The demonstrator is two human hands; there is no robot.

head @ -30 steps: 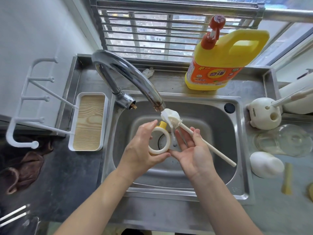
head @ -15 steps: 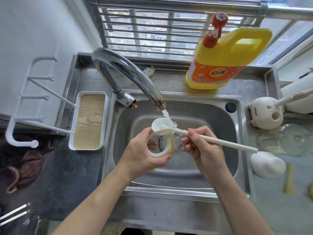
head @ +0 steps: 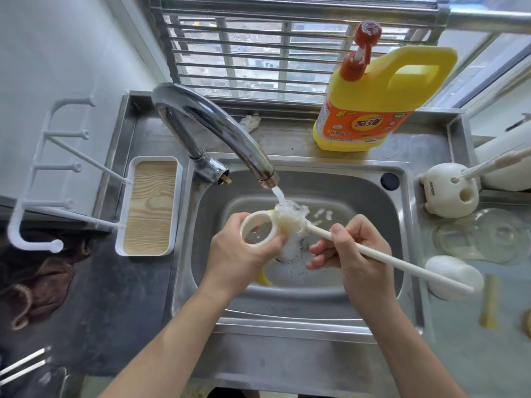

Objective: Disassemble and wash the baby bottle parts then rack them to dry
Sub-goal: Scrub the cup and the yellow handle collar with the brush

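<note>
Room for the hands is bounded by the sink (head: 287, 323) rim on all 4 sides, with free basin toward the back wall and the right. The faucet (head: 215, 122) arches in from the back left, its spout just above the work, and water (head: 278, 195) falls onto the brush (head: 402, 264) head.

The left hand (head: 238, 259) grips the cream collar ring (head: 258, 215) over the middle of the basin. The right hand (head: 356, 254) pinches the brush handle, bristles against the ring's right rim. The handle crosses the sink's right edge, above a white cap (head: 451, 275) on the counter.

The basin holds foamy water. A holder (head: 448, 193) has 1 white-handled tool standing in it. A detergent jug (head: 370, 110) stands on the back ledge, and the drying rack (head: 149, 205) sits just left of the sink.

A yellow piece (head: 263, 278) shows below the left hand; whether it joins the ring I cannot tell. A clear glass vessel (head: 482, 237) is too blurred to make out.
</note>
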